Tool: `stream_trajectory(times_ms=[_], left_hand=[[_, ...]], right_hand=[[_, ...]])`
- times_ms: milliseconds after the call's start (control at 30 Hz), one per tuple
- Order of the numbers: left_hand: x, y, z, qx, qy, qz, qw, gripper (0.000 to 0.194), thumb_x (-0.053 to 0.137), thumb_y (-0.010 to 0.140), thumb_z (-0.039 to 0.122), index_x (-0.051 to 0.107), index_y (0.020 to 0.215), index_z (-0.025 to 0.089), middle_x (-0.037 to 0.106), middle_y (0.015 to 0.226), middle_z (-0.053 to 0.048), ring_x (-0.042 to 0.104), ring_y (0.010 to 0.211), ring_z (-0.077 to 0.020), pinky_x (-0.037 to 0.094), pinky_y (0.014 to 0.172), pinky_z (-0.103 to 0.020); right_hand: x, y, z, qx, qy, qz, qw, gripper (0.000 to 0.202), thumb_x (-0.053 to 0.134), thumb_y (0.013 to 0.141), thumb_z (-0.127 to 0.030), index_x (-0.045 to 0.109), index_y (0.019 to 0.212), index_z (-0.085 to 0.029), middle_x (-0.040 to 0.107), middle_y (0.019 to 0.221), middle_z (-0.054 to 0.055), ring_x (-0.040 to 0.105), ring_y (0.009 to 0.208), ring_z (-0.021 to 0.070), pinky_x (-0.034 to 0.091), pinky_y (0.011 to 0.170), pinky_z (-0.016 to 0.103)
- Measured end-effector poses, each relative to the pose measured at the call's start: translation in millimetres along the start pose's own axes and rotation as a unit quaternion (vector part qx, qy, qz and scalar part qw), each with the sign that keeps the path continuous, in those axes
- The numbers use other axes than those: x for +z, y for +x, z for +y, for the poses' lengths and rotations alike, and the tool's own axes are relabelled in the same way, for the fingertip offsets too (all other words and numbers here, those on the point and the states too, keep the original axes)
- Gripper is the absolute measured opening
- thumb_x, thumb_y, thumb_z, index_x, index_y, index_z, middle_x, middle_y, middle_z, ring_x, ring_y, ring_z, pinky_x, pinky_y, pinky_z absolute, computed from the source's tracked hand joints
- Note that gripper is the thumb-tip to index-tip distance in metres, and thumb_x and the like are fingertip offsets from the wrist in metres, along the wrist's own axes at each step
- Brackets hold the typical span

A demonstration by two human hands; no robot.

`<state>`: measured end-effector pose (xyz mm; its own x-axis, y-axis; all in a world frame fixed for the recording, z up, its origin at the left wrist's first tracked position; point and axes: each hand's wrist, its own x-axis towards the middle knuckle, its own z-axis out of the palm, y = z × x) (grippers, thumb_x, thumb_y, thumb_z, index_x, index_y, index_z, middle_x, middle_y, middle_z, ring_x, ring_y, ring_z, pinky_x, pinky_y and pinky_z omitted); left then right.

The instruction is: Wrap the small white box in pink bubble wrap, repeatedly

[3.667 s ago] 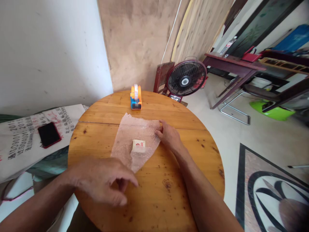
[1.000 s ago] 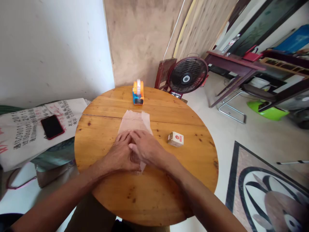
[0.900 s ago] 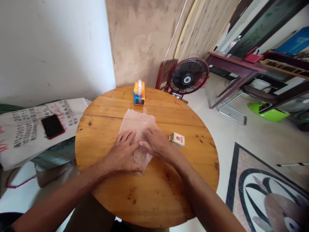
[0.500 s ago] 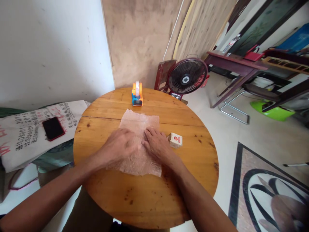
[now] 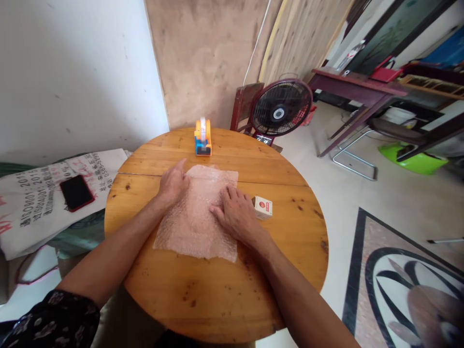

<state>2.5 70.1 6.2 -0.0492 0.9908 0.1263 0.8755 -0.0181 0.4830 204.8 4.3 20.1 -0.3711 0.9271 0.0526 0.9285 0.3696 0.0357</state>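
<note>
A sheet of pinkish bubble wrap (image 5: 195, 222) lies flat on the round wooden table (image 5: 181, 299). My right hand (image 5: 235, 210) rests on the sheet's right side, open, its fingers apart and pressing down. At the sheet's upper left edge is my left hand (image 5: 174, 182), its fingers stretched out toward the far side of the table and partly hidden by the hand itself. Close to the right of my right hand stands a small white box (image 5: 263, 207) with a red mark. A tape dispenser (image 5: 203, 137), orange and blue with clear tape, stands near the table's far edge.
A black phone (image 5: 77, 193) lies on a printed white sack (image 5: 39, 212) left of the table. Beyond the far right edge are an electric fan (image 5: 281, 108) and a wooden chair (image 5: 248, 104). A dark red desk (image 5: 358, 87) stands farther right.
My left hand has moved from the middle of the bubble wrap out to its upper left edge, fingers extending. The right hand stays on the right side. The view has shifted slightly.
</note>
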Motion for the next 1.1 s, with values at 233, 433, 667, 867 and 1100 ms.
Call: stream_trajectory(times_ms=[233, 433, 667, 867, 1100], left_hand=[[-22.3, -17.2, 8.9, 0.107, 0.052, 0.026, 0.993, 0.041, 0.05, 0.087, 0.022, 0.061, 0.126, 0.016, 0.065, 0.111, -0.012, 0.057, 0.11, -0.03, 0.046, 0.099, -0.046], [-30.2, -65.0, 21.8, 0.303, 0.075, -0.114, 0.943, 0.025, 0.047, 0.091, 0.024, 0.07, 0.097, 0.017, 0.066, 0.107, -0.011, 0.056, 0.109, -0.0296, 0.045, 0.098, -0.044], [-4.6, -79.7, 1.7, 0.281, 0.041, -0.097, 0.954, 0.057, 0.063, 0.082, 0.05, 0.058, 0.129, 0.018, 0.053, 0.141, -0.014, 0.043, 0.133, -0.0334, 0.032, 0.112, -0.048], [-8.1, -77.0, 4.4, 0.269, 0.041, -0.098, 0.957, 0.062, 0.067, 0.076, 0.051, 0.06, 0.126, 0.016, 0.055, 0.138, -0.015, 0.046, 0.129, -0.0342, 0.032, 0.11, -0.05], [-6.1, -78.8, 3.8, 0.27, 0.039, -0.094, 0.957, 0.066, 0.068, 0.074, 0.056, 0.061, 0.127, 0.017, 0.053, 0.139, -0.016, 0.046, 0.128, -0.0358, 0.031, 0.11, -0.052]], right_hand=[[2.6, -0.5, 1.2, -0.006, -0.016, 0.007, 1.0, 0.055, 0.045, 0.096, -0.053, 0.051, 0.128, -0.009, 0.052, 0.137, 0.022, 0.051, 0.116, 0.035, 0.038, 0.09, 0.044], [4.3, 0.6, 2.6, -0.003, -0.018, -0.001, 1.0, 0.058, 0.043, 0.097, -0.053, 0.049, 0.132, -0.008, 0.051, 0.141, 0.023, 0.049, 0.122, 0.0363, 0.038, 0.093, 0.045], [5.0, 0.9, 4.5, -0.009, -0.02, 0.0, 1.0, 0.057, 0.042, 0.098, -0.049, 0.046, 0.136, -0.007, 0.048, 0.144, 0.023, 0.047, 0.125, 0.0362, 0.038, 0.095, 0.046], [0.6, 5.8, 6.2, -0.002, -0.022, -0.044, 0.999, 0.04, 0.037, 0.101, -0.033, 0.052, 0.129, -0.009, 0.053, 0.139, 0.02, 0.051, 0.12, 0.0331, 0.041, 0.092, 0.043], [-0.2, 5.5, 4.6, -0.002, -0.033, -0.025, 0.999, 0.036, 0.038, 0.098, -0.023, 0.053, 0.127, -0.007, 0.052, 0.139, 0.022, 0.045, 0.126, 0.0337, 0.041, 0.095, 0.043]])
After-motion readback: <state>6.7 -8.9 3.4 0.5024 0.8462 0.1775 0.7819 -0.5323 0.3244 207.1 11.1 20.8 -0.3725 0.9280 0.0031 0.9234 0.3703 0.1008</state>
